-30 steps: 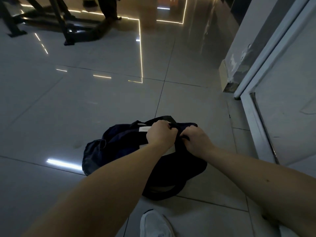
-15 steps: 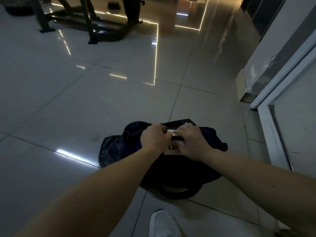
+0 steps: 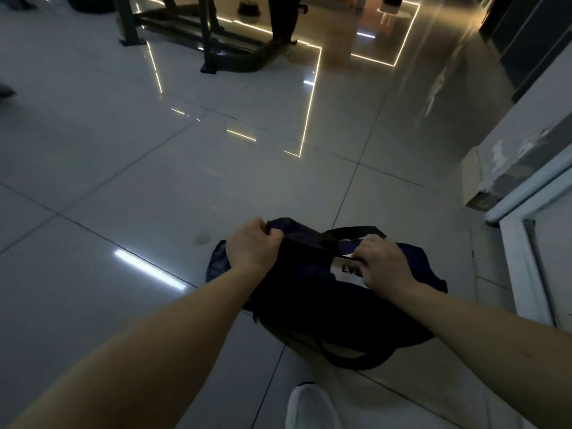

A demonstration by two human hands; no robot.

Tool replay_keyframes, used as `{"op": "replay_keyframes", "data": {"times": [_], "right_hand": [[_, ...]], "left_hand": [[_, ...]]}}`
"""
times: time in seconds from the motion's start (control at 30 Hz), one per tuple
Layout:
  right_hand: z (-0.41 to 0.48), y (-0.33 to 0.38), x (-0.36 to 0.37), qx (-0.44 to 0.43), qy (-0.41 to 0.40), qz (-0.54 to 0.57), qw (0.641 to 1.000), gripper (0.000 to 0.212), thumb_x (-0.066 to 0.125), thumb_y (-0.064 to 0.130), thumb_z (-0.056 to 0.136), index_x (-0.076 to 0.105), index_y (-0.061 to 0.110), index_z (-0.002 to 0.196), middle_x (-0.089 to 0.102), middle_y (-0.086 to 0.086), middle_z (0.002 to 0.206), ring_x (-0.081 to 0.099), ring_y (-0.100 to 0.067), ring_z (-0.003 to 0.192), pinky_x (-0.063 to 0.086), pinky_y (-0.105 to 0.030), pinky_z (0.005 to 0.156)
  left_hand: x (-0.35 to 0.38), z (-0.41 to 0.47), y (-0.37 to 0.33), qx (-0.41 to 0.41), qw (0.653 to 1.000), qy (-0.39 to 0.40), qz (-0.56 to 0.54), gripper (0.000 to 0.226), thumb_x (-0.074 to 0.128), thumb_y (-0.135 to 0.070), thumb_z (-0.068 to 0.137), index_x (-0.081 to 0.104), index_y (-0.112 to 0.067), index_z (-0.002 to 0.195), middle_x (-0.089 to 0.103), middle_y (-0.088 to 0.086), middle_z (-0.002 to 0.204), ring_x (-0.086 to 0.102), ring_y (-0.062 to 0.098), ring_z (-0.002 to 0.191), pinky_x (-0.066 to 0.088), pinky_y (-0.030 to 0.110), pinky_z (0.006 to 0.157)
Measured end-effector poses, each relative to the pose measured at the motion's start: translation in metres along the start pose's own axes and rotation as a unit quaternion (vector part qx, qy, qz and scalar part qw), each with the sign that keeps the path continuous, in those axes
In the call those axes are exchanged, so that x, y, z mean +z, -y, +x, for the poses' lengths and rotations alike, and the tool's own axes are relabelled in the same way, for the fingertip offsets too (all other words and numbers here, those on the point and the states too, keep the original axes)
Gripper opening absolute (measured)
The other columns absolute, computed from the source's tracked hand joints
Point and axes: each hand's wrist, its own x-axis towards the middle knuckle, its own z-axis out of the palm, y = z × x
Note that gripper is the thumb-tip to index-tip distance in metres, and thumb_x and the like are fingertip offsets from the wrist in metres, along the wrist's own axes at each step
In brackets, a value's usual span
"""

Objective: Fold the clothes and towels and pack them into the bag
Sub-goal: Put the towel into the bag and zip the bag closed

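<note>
The left hand (image 3: 252, 249) and right hand (image 3: 383, 266) are bare, as are both forearms (image 3: 154, 345); a white shoe (image 3: 312, 407) with a rounded toe shows below.

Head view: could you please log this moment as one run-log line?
left hand grips bag end | right hand pinches bag top near white label | bag on floor

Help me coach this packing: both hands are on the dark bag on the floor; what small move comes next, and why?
Probably pull the hands apart to spread the top of the bag. The left hand grips fabric at its left end, the right hand pinches the top by the white label, and the bag lies slumped, no opening showing.
</note>
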Motion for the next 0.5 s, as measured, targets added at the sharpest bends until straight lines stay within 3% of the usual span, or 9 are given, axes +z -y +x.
{"op": "replay_keyframes", "data": {"times": [0.27, 0.4, 0.5], "right_hand": [[0.013, -0.01, -0.015, 0.056, 0.026, -0.013, 0.998, 0.009, 0.08, 0.011, 0.075, 0.075, 0.016, 0.082, 0.065, -0.003, 0.083, 0.058, -0.03, 0.08, 0.045, -0.037, 0.067], [0.018, 0.017, -0.023, 0.099, 0.092, 0.015, 0.991, 0.025, 0.064, 0.018, 0.086, 0.073, 0.017, 0.11, 0.062, -0.003, 0.108, 0.06, -0.028, 0.1, 0.049, -0.036, 0.084], [0.029, 0.063, -0.031, 0.079, 0.059, 0.09, 0.991, 0.04, 0.061, 0.027, 0.09, 0.06, 0.018, 0.129, 0.053, -0.002, 0.118, 0.059, -0.024, 0.102, 0.049, -0.035, 0.083]], "left_hand": [[0.011, -0.004, 0.004, -0.039, 0.993, 0.099, -0.042, 0.029, 0.057, -0.043, 0.087, 0.048, -0.02, 0.071, 0.056, 0.001, 0.068, 0.057, 0.026, 0.069, 0.042, 0.036, 0.065], [0.006, 0.0, 0.011, -0.051, 0.986, 0.068, -0.142, 0.045, 0.048, -0.046, 0.096, 0.042, -0.017, 0.063, 0.047, 0.001, 0.059, 0.046, 0.022, 0.058, 0.034, 0.036, 0.056], [-0.001, 0.016, 0.03, -0.096, 0.983, 0.021, -0.153, 0.044, 0.043, -0.042, 0.1, 0.054, -0.009, 0.073, 0.058, 0.007, 0.071, 0.054, 0.025, 0.067, 0.041, 0.038, 0.064]]}}
